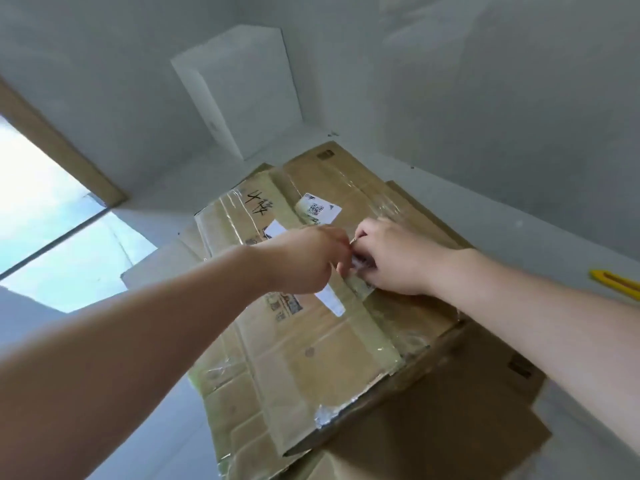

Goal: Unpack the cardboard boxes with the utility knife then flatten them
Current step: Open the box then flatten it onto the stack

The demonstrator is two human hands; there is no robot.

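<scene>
Both hands meet mid-stack: left hand (pixel 304 261) and right hand (pixel 394 258) pinch tape (pixel 358 263) on flattened cardboard (pixel 311 348) (knife (pixel 614 282) lies aside, floor's right edge).

1. Flattened cardboard boxes (pixel 311 341): brown, stacked at the centre, taped with shiny clear tape, bearing black handwriting at 11 o'clock and a white QR label (pixel 319 208) at 12 o'clock.
2. Lower cardboard box (pixel 433 427): plain brown, beneath the stack, reaching toward 5 o'clock.
3. Utility knife (pixel 616 284): yellow, lying flat at 3 o'clock, well apart from the stack.
</scene>
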